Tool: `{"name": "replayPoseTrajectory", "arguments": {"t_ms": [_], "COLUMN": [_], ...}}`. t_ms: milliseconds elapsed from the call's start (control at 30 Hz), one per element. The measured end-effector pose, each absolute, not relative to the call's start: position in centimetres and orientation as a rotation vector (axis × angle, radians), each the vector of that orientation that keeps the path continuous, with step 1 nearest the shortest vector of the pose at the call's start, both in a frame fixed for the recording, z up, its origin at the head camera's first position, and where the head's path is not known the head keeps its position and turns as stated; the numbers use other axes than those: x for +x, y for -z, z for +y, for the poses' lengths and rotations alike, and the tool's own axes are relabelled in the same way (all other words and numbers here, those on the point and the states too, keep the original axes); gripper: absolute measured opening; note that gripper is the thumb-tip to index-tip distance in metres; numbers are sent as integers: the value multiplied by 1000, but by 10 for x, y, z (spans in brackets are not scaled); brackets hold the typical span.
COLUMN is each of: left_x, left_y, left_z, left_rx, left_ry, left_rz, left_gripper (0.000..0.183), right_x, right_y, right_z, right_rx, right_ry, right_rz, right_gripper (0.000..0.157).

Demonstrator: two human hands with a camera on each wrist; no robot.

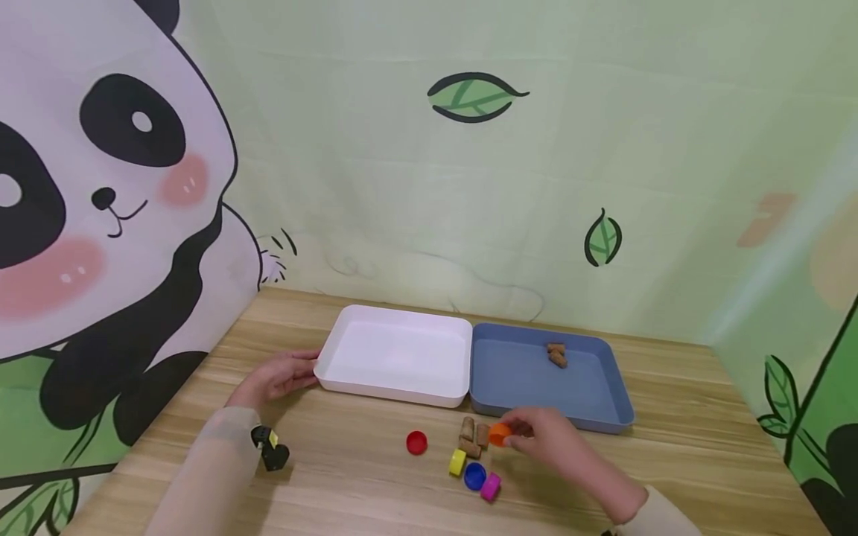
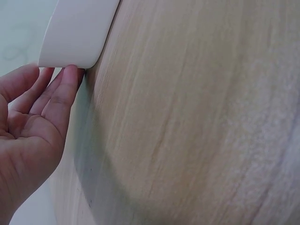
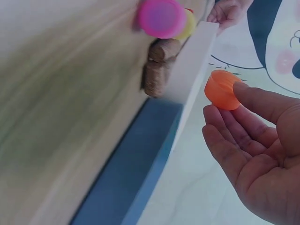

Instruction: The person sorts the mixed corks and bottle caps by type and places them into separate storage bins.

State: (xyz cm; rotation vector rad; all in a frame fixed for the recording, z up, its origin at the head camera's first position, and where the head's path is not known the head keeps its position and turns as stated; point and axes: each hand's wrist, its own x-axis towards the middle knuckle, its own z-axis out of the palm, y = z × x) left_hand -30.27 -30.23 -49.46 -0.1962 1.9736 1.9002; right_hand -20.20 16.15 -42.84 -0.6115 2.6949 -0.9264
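Observation:
In the head view my right hand [image 1: 546,432] pinches an orange bottle cap [image 1: 499,434] above the table, by the near edge of the blue tray [image 1: 523,365]. The right wrist view shows that orange cap [image 3: 222,90] between thumb and fingertips. My left hand [image 1: 284,374] touches the left end of the white tray [image 1: 402,353]; in the left wrist view its fairly straight fingers [image 2: 61,96] rest against the outer wall. Several brown corks [image 1: 471,449] lie near the orange cap. Around them are a red cap [image 1: 416,443], a yellow cap [image 1: 457,462], a blue cap [image 1: 474,476] and a magenta cap [image 1: 491,487].
Two brown corks [image 1: 557,355] lie inside the blue tray, toward its back. The two trays stand side by side on the wooden table [image 1: 362,476]. Behind them rises a printed cloth wall [image 1: 375,186] with a panda and leaves.

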Motion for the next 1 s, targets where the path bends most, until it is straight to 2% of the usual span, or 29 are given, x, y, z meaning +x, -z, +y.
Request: {"name": "replayPoseTrajectory", "arguments": {"t_ms": [367,733,1000], "left_x": [-308,-300,-303], "left_y": [498,496,498], "left_z": [-304,-306,-303], "left_rx": [-69,-96,-116], "left_ry": [-1882,-1853,-1845], "left_rz": [2002,2054,2069], "left_gripper": [59,59,57], "right_x": [-215,-230,-236], "right_y": [395,363,352], "right_z": [166,157,152], "right_rx": [-692,-791,-700], "right_ry": [981,1044,1037], "right_rz": [2637,2658,2677], "right_gripper": [22,23,22]}}
